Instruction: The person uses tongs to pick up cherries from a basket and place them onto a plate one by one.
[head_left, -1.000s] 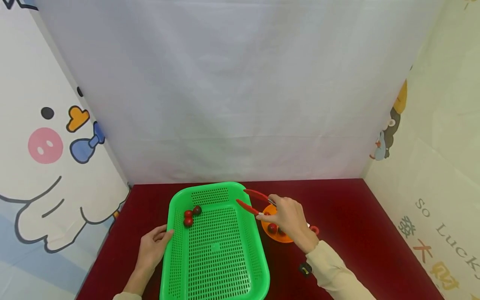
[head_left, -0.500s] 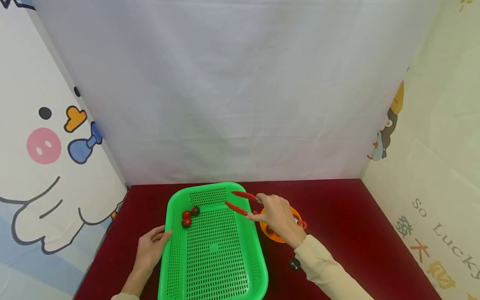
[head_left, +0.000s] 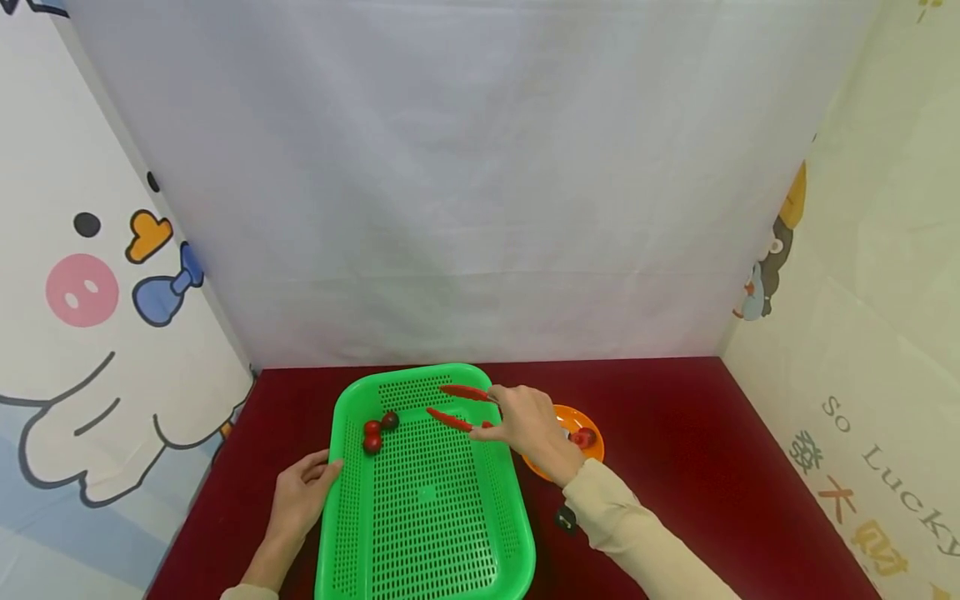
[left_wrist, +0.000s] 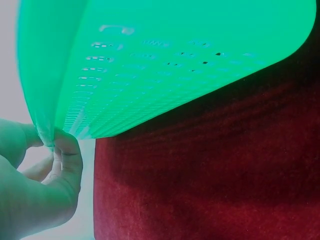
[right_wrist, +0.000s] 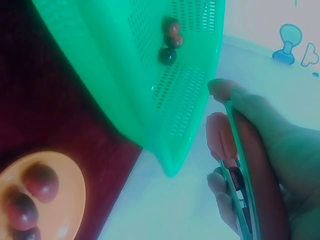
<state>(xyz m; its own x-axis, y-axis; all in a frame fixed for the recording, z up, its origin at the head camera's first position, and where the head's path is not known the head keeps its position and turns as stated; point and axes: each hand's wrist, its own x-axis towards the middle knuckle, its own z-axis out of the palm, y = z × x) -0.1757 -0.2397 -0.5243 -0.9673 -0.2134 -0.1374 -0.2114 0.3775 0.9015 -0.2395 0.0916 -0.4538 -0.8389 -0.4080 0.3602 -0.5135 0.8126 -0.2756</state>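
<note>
A green perforated basket (head_left: 341,500) lies on the dark red table; three small red tomatoes (head_left: 375,433) sit in its far left corner. My left hand (head_left: 303,492) grips the basket's left rim, thumb over the edge (left_wrist: 65,150). My right hand (head_left: 521,421) holds red tongs (head_left: 453,407) over the basket's far right part, arms apart and nothing visible between the tips. In the right wrist view the tongs (right_wrist: 222,140) lie against my right hand (right_wrist: 265,145), beside the basket (right_wrist: 130,85). An orange plate (head_left: 592,421) right of the basket holds tomatoes (head_left: 582,437).
A small black object (head_left: 566,518) lies on the red table (head_left: 675,433) near my right sleeve. White cloth closes the back, and cartoon-printed panels stand at the left and right sides. Bare tabletop shows to the right of the plate.
My right hand has carried the tongs leftward, from above the orange plate to over the basket. The left hand has kept its hold on the rim.
</note>
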